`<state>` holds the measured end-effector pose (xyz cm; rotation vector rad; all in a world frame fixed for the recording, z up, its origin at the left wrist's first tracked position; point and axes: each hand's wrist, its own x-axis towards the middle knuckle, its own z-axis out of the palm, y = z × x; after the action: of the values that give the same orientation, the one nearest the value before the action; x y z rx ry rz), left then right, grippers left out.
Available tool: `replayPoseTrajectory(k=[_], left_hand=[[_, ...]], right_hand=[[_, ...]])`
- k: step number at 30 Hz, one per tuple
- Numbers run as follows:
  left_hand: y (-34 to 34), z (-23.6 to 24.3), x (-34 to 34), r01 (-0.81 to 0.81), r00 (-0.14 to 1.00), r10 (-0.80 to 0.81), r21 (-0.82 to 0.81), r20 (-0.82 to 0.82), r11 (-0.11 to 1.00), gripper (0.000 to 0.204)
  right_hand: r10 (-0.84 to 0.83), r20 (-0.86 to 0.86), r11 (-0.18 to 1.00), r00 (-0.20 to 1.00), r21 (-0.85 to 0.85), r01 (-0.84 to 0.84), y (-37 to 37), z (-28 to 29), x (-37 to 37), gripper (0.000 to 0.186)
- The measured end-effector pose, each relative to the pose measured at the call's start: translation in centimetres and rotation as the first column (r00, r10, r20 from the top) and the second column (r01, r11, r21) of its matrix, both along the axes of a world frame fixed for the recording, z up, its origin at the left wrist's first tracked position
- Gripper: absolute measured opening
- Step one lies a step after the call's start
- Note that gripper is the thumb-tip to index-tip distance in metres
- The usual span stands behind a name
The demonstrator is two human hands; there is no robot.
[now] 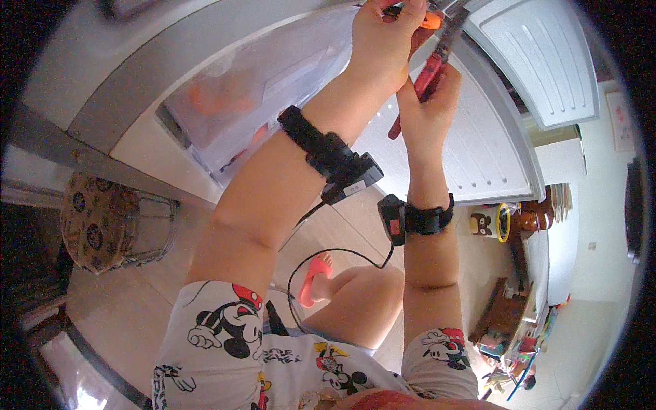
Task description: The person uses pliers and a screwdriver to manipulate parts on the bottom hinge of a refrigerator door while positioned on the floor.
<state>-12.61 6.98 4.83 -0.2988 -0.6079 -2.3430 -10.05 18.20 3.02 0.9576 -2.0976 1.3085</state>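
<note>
My left hand [383, 44] is raised at the top of the view, its fingers closed round a small orange and black handle [430, 20]. The far end of that tool is cut off, so I cannot tell its exact kind. Just right of it and slightly lower, my right hand [441, 102] grips a red-handled tool [430, 74] with a dull grey metal end pointing up. The metal end lies close beside the orange handle; whether they touch is unclear. Both hands are in front of an open fridge-freezer, near a clear freezer drawer [266, 89].
White ribbed door panels [471, 147] of the freezer and above it [543, 58] stand open on the right. A round patterned stool [96, 219] is at the left. A cable [321, 253] links the black wrist straps. Cluttered shelves [506, 321] line the right.
</note>
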Motion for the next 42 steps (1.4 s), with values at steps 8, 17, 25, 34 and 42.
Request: replayPoseTrajectory(k=[8, 17, 25, 34, 42], left_hand=[[-0.5, -0.5, -0.9, 0.008, 0.997, -0.001, 0.083, -0.081, 0.996, 0.031], [-0.2, -0.1, -0.6, 0.029, 0.998, -0.021, 0.134, -0.058, 0.990, 0.031], [0.5, -2.3, 0.4, 0.045, 0.994, -0.032, -0.122, 0.101, 0.992, 0.032], [1.2, -3.4, 5.9, 0.061, 0.975, 0.014, -0.327, 0.222, 0.943, 0.048], [-1.5, -3.4, 2.0, 0.000, 0.981, 0.063, -0.321, 0.185, 0.947, 0.037]], right_hand=[[0.015, -0.021, 1.000, 1.000, -0.011, -0.015, -0.7, 0.0, 0.4, 0.047], [0.035, -0.031, 0.983, 0.999, -0.178, -0.040, -0.7, -1.5, -0.5, 0.047], [0.027, 0.104, 0.981, 0.994, -0.194, -0.006, 0.6, -2.6, -0.8, 0.046], [0.160, 0.344, 0.897, 0.925, -0.442, 0.010, 3.7, -5.6, 3.1, 0.047], [0.160, 0.305, 0.890, 0.939, -0.456, -0.004, 3.4, -5.0, 3.8, 0.050]])
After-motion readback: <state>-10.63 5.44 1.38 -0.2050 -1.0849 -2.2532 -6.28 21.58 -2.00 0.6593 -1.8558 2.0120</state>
